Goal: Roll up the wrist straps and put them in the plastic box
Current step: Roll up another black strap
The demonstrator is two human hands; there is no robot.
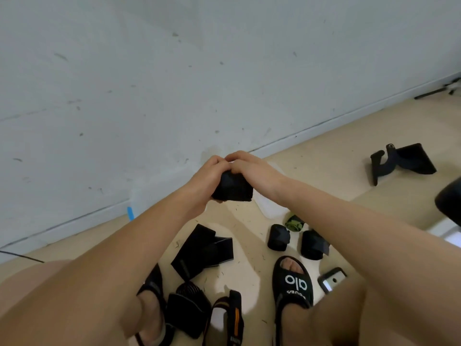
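**Two hands close on one black strap, mid-roll**

Several loose straps lie on the floor (324,156) near the feet, and the work runs above them; at the left, a flat unrolled strap (202,250) lies spread out, likely waiting its turn; nearer, a padded strap (187,308) and an orange-striped strap (234,318) rest between the sandals.

Left hand (207,176) comes up from the near left with the forearm stretched forward; its fingers curl round the left end of the wrist strap (233,187), gripping it from the side and beneath, probably to keep the coil from springing open.

Right hand (252,168) meets it from the right, wrist bent, fingers pressed together and curled over the top of the roll; the fingertips of both hands touch above it, which looks like tightening or closing the last turn; the strap is held in the air, well above the floor, close to the wall (174,83).

Right of centre, two rolled straps (279,237) and a small green roll (294,223) sit near together on the floor, seemingly finished but not boxed; a pale translucent shape (270,208) behind them may be the plastic box, though I cannot tell for sure; far right, another strap (401,162) lies well apart.
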